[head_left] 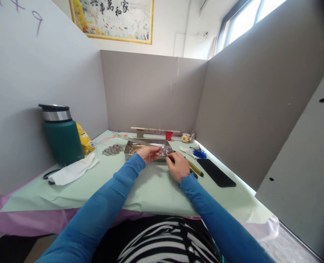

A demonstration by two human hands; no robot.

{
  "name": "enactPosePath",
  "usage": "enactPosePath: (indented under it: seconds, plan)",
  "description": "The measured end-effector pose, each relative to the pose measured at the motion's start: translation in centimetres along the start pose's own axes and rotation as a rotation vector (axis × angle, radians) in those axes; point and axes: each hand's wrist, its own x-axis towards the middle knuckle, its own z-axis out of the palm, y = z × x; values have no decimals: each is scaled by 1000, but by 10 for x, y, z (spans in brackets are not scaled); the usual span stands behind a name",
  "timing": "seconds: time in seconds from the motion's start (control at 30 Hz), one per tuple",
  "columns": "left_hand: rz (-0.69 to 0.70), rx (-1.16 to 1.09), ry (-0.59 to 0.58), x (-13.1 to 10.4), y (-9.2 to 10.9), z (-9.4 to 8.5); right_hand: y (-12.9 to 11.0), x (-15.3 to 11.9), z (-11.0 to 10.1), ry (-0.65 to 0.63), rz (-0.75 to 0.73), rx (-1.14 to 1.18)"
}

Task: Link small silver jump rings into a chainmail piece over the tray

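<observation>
Between its fingertips, my left hand (150, 154) pinches a bundle of long, thin metal wires (129, 138), which fans out to the upper left. My right hand (178, 166) is closed just to the right, around a slim grey metal tool (164, 152) whose tip reaches toward the left fingers; its kind is mostly hidden by the hand. Both hands are over the near edge of a rectangular metal tray (127, 149) with small beads in it. Beside my right hand lies a tool with a yellow-and-black handle (196, 168).
A heap of silvery wire pieces with red beads (113, 149) lies left of the tray. Behind it, a beaded stick (136, 128) spans two small cups, one a red cup (169, 136). A green bottle (61, 138), white tissue (74, 171), black phone (216, 172) and blue tuft (199, 152) flank the work.
</observation>
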Motion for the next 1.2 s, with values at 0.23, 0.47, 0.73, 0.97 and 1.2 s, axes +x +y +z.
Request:
enactPosePath:
  seconds: [0.23, 0.47, 0.73, 0.97, 1.2]
  plan:
    - [15, 40, -21, 1, -3, 1, 2, -1, 3, 34, -40, -65]
    - [47, 60, 22, -1, -4, 5, 4, -3, 7, 50, -67, -126]
    - [116, 122, 37, -2, -6, 6, 2, -3, 7, 60, -74, -193]
    - [165, 132, 42, 4, -11, 3, 0, -5, 7, 41, -71, -242]
    - [190, 123, 73, 3, -12, 6, -2, -5, 9, 56, -80, -275]
